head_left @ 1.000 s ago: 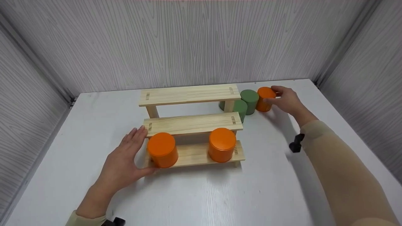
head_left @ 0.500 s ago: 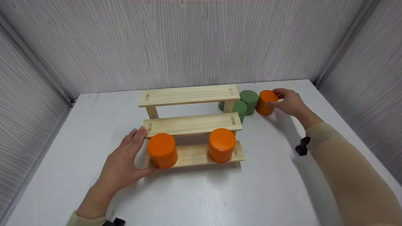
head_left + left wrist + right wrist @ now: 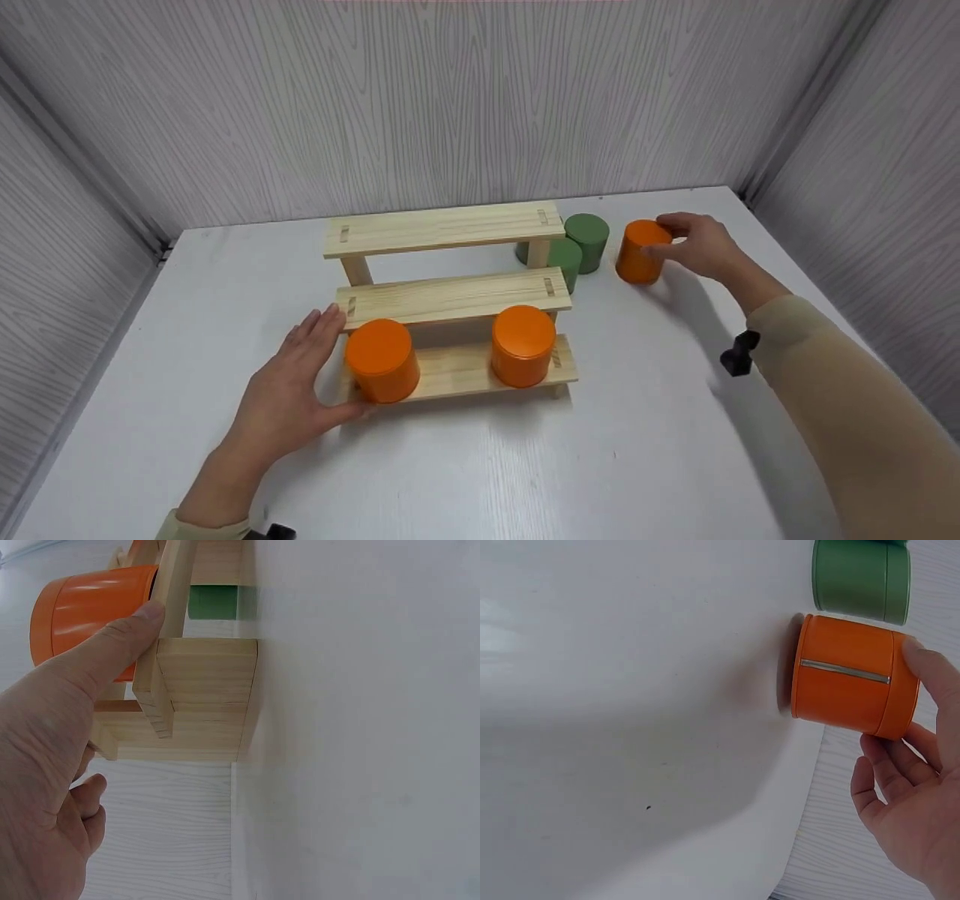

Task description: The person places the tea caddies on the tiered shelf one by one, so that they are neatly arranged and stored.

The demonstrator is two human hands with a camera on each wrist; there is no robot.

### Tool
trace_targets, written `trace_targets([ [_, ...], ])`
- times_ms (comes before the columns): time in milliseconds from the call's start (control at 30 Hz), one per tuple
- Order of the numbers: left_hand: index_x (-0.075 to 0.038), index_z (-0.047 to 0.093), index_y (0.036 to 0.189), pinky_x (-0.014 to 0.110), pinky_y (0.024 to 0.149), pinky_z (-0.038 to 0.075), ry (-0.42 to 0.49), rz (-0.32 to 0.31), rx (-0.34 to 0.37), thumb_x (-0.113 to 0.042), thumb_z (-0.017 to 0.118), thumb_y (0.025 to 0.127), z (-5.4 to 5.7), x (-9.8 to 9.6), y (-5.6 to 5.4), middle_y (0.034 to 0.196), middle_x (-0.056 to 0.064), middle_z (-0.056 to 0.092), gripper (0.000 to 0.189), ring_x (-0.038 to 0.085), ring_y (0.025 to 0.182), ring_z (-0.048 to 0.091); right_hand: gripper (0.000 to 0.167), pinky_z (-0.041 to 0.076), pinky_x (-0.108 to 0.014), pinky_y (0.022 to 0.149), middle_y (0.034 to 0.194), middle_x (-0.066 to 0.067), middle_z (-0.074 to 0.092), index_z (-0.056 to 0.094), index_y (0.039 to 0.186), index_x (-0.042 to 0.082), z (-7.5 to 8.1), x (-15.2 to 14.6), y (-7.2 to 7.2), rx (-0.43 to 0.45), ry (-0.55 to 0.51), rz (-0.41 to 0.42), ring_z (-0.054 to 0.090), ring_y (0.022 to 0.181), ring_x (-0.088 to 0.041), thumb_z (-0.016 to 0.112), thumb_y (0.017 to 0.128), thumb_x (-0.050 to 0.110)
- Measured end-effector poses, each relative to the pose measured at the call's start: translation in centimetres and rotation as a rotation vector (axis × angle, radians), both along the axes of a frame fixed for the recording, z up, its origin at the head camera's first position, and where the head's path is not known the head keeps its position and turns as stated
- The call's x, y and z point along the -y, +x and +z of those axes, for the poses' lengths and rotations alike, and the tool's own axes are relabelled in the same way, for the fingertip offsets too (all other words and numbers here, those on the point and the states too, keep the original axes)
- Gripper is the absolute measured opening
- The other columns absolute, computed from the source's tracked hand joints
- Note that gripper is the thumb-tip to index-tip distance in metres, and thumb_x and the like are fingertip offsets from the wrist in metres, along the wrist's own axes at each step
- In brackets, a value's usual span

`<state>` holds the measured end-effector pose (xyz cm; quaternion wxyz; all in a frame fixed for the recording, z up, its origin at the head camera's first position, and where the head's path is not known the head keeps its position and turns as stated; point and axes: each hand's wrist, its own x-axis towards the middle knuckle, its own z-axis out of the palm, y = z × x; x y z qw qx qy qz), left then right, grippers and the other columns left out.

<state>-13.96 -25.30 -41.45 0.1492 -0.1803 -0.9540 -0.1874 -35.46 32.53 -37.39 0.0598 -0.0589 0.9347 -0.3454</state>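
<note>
White table, glossy orange cylindrical tin, silver side stripe, right-hand grip pinching its lid, left hand spread.

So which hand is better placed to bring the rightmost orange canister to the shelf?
The right hand, probably: it pinches that orange canister near its top. The left hand is farther off, at the left end of the wooden shelf.

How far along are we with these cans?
Looks done: two orange cans stand on the bottom shelf of the wooden rack. In hand: the right hand grips a third orange can; the left hand touches the rack's left end. Probably left: placing that can, then perhaps the three visible green cans, not yet on the rack.
</note>
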Motion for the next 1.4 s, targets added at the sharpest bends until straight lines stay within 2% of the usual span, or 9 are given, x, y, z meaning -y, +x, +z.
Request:
trace_targets([
  [367, -0.015, 0.027, 0.17, 0.044, 0.131, 0.023, -0.008, 0.022, 0.005, -0.037, 0.103, 0.068, -0.1, 0.4, 0.2, 0.172, 0.006, 0.034, 0.129, 0.03, 0.157, 0.032, 0.085, 0.038, -0.062, 0.12, 0.151, -0.019, 0.055, 0.048, 0.158, 0.003, 1.7, 0.1, 0.9, -0.038, 0.018, 0.039, 0.047, 0.141, -0.039, 0.079, 0.094, 0.05],
  [600, -0.013, 0.029, 0.169, 0.043, 0.131, 0.022, -0.007, 0.013, 0.007, -0.035, 0.104, 0.067, 0.0, 0.2, 0.0, 0.172, 0.007, 0.034, 0.128, 0.03, 0.157, 0.032, 0.084, 0.044, -0.06, 0.115, 0.149, -0.018, 0.057, 0.051, 0.157, 0.005, 3.2, 0.2, 2.0, -0.092, 0.044, 0.079, 0.049, 0.139, -0.037, 0.079, 0.094, 0.052],
  [667, -0.014, 0.028, 0.17, 0.045, 0.131, 0.024, -0.007, 0.012, 0.022, -0.036, 0.103, 0.069, 0.0, 0.1, -0.1, 0.172, 0.006, 0.033, 0.127, 0.03, 0.158, 0.031, 0.083, 0.047, -0.056, 0.111, 0.148, -0.017, 0.058, 0.052, 0.156, 0.006, 3.8, 0.2, 2.4, -0.102, 0.051, 0.084, 0.051, 0.137, -0.035, 0.079, 0.093, 0.053],
  [767, -0.016, 0.026, 0.17, 0.049, 0.129, 0.026, -0.008, 0.015, 0.043, -0.039, 0.102, 0.07, 0.0, 0.0, -0.3, 0.173, 0.004, 0.031, 0.128, 0.029, 0.159, 0.029, 0.082, 0.051, -0.043, 0.103, 0.147, -0.015, 0.06, 0.054, 0.156, 0.008, 4.6, 0.3, 3.2, -0.119, 0.064, 0.087, 0.054, 0.132, -0.032, 0.079, 0.093, 0.055],
  [867, -0.017, 0.025, 0.171, 0.05, 0.129, 0.027, -0.01, 0.017, 0.051, -0.04, 0.101, 0.071, 0.1, -0.1, -0.4, 0.174, 0.004, 0.03, 0.128, 0.029, 0.159, 0.029, 0.079, 0.052, -0.029, 0.091, 0.144, -0.013, 0.062, 0.057, 0.154, 0.011, 5.5, 0.6, 3.8, -0.14, 0.069, 0.088, 0.058, 0.124, -0.028, 0.08, 0.092, 0.055],
  [967, -0.017, 0.025, 0.171, 0.05, 0.129, 0.026, -0.011, 0.015, 0.047, -0.04, 0.102, 0.07, 0.1, -0.1, -0.4, 0.174, 0.004, 0.03, 0.129, 0.029, 0.159, 0.029, 0.075, 0.05, -0.022, 0.084, 0.142, -0.011, 0.063, 0.06, 0.152, 0.013, 6.3, 1.0, 4.5, -0.164, 0.064, 0.092, 0.059, 0.117, -0.026, 0.081, 0.091, 0.053],
  [1167, -0.017, 0.024, 0.171, 0.051, 0.13, 0.025, -0.018, 0.018, 0.06, -0.04, 0.101, 0.071, 0.2, -0.1, -0.3, 0.174, 0.004, 0.029, 0.128, 0.029, 0.159, 0.028, 0.069, 0.047, -0.024, 0.091, 0.137, -0.007, 0.067, 0.065, 0.147, 0.012, 7.8, 2.3, 5.6, -0.23, 0.053, 0.135, 0.057, 0.124, -0.022, 0.084, 0.091, 0.047],
  [1300, -0.017, 0.023, 0.171, 0.05, 0.13, 0.024, -0.025, 0.02, 0.069, -0.04, 0.101, 0.072, 0.2, -0.1, -0.3, 0.175, 0.004, 0.028, 0.128, 0.029, 0.16, 0.027, 0.065, 0.046, -0.026, 0.091, 0.135, -0.005, 0.069, 0.066, 0.145, 0.013, 8.7, 3.2, 6.5, -0.261, 0.036, 0.16, 0.056, 0.123, -0.021, 0.086, 0.091, 0.043],
  [1400, -0.015, 0.025, 0.17, 0.048, 0.13, 0.024, -0.02, 0.015, 0.046, -0.039, 0.101, 0.071, 0.1, -0.1, -0.3, 0.174, 0.005, 0.03, 0.127, 0.029, 0.159, 0.029, 0.062, 0.045, -0.028, 0.091, 0.134, -0.005, 0.069, 0.068, 0.143, 0.012, 9.3, 3.9, 7.2, -0.278, 0.026, 0.182, 0.056, 0.122, -0.02, 0.086, 0.091, 0.038],
])
